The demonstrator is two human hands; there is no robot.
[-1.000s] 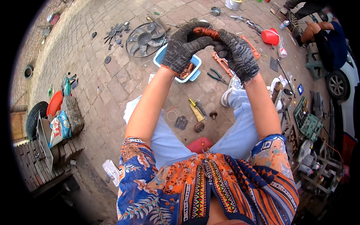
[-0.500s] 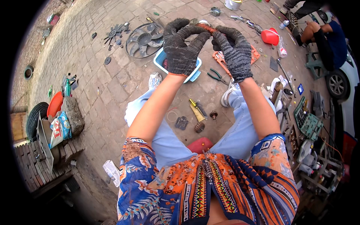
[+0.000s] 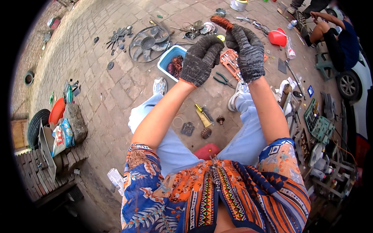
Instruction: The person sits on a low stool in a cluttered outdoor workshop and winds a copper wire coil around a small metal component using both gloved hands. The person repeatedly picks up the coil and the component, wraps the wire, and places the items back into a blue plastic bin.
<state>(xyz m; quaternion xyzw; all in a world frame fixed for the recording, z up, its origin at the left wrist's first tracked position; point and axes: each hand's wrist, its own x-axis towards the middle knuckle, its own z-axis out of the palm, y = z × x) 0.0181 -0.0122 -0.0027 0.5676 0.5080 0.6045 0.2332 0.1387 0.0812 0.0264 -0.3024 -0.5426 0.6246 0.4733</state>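
Note:
My right hand (image 3: 248, 52), in a dark grey knit glove, is closed on a bundle of reddish copper wire (image 3: 222, 22). The bundle sticks out past the fingertips toward the far left. Close beside it, my left hand (image 3: 201, 61), gloved alike, has its fingers pinched together; whatever they hold, if anything, is hidden. Left of that hand stands a light blue plastic basin (image 3: 162, 64) with tangled dark red and coppery wire (image 3: 175, 66) in it. Below the right hand lie an orange tool case (image 3: 228, 62) and dark-handled pliers (image 3: 222, 79).
A fan in a round frame (image 3: 148, 43) lies beyond the basin, near loose metal parts (image 3: 196, 29). Between my feet are a yellow-handled screwdriver (image 3: 199, 108) and small motor parts (image 3: 206, 133). A red bucket (image 3: 277, 37) stands at right, before a seated person (image 3: 345, 46).
My left hand has come off the copper wire bundle and moved down and right, its fingers now pinched. The bundle now points away in my right hand, and the basin's contents are uncovered.

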